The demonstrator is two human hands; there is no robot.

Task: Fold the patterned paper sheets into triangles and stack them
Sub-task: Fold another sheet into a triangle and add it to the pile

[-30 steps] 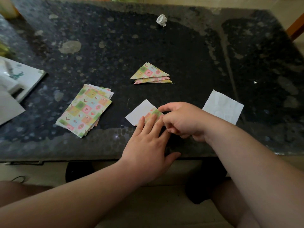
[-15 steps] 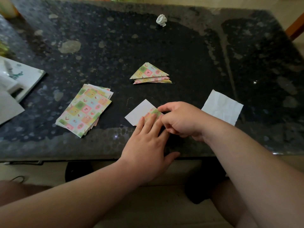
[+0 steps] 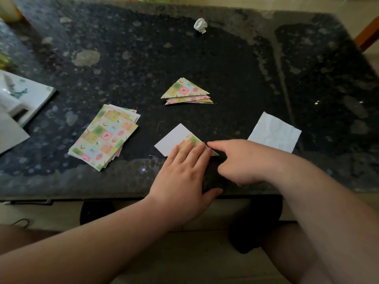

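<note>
Left hand [image 3: 182,181] flat, fingers straight on half-folded sheet [image 3: 174,140], right hand [image 3: 244,162] pressing the crease with forefinger, folded tip pointing right, white corner pointing away, dark speckled tabletop [image 3: 225,58].

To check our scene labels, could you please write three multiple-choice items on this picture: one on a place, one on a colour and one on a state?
1. Where does the stack of unfolded patterned sheets lie relative to the sheet being folded?
A. to its right
B. to its left
C. on top of it

2. What colour is the crumpled paper ball?
A. red
B. black
C. white

3. How is the left hand placed?
A. flat, fingers pressing the sheet being folded
B. lifted, gripping a pen
C. curled into a fist off the table

Answers:
1 B: the stack lies apart, left of the half-folded sheet.
2 C: the ball near the far edge is white.
3 A: its straight fingers rest on the patterned flap.
</note>
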